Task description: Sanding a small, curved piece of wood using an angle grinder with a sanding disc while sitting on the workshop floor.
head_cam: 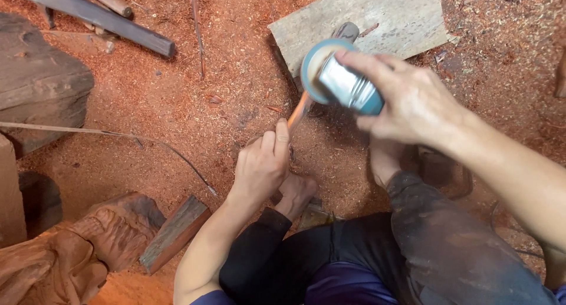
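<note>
grinder gripped in right hand, disc meeting a thin wood piece pinched by left hand; shaping underway, steadiness needed.

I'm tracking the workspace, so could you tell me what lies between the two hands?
In the head view, an orange wood strip runs from the left hand up to the grinder in the right hand.

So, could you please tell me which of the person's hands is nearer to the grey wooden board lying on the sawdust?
Right. The right hand holds a teal grinder directly over the grey wooden board's lower edge. The left hand grips a reddish wood piece lower down, apart from the board.
</note>
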